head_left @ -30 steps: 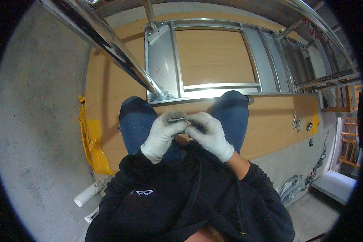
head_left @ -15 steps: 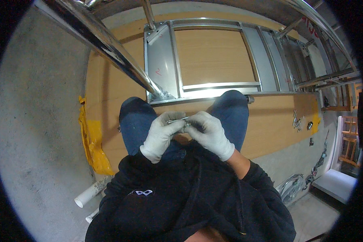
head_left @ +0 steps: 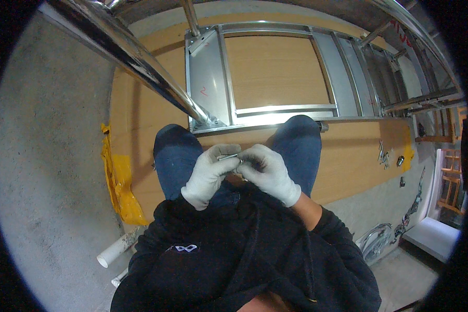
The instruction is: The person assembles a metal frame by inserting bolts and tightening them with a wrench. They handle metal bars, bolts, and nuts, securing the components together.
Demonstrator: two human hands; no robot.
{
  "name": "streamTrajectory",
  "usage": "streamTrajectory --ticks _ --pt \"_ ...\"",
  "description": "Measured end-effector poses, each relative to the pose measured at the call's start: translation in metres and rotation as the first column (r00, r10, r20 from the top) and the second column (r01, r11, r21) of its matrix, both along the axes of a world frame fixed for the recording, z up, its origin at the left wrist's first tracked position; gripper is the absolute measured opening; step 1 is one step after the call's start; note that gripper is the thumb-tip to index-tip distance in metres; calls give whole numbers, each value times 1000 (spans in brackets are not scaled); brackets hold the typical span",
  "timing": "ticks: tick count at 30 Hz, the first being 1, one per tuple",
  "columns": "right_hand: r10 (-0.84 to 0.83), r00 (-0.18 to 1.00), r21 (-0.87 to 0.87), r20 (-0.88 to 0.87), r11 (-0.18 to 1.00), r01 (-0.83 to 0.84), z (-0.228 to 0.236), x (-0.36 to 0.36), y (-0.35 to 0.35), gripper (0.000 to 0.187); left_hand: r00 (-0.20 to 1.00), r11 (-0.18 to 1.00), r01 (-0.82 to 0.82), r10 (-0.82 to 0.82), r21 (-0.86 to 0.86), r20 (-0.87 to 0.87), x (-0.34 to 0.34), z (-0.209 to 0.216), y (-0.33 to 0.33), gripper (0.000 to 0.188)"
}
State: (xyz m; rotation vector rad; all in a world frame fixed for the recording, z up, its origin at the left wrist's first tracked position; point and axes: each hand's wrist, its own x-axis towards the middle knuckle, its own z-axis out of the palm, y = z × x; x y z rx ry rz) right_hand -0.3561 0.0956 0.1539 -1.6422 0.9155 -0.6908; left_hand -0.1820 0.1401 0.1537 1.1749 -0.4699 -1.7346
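Note:
Both hands wear white work gloves and meet above my lap, between my knees. A thin silvery bolt (head_left: 228, 156) lies across the fingertips of my left hand (head_left: 207, 178), which is closed on it. My right hand (head_left: 270, 174) pinches at the bolt's right end, its thumb and fingertips pressed together. Something small and metallic shows there between the fingers, too small to name. Just beyond my knees a stainless steel frame (head_left: 286, 115) with flat panels lies on brown cardboard (head_left: 348, 156).
A thick shiny steel tube (head_left: 156, 75) rises from the frame's near left corner. Several loose bolts (head_left: 383, 155) and a round metal fitting (head_left: 400, 161) lie at the right. Yellow plastic (head_left: 122, 182) and a white pipe (head_left: 117, 249) are at the left, coiled wire (head_left: 377, 242) at lower right.
My hands stay almost in place. The right fingers have shifted slightly at the bolt's end, and the bolt has turned a little.

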Motion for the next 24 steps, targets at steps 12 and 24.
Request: streamTrajectory --ticks 12,24 --pt "-167 986 92 24 982 164 5 -12 -7 20 1000 998 -3 1 -61 -27 7 1 -1 30" --pt "10 999 -186 -33 982 -16 11 -12 -9 18 976 990 124 -109 -71 190 5 13 -1 25"
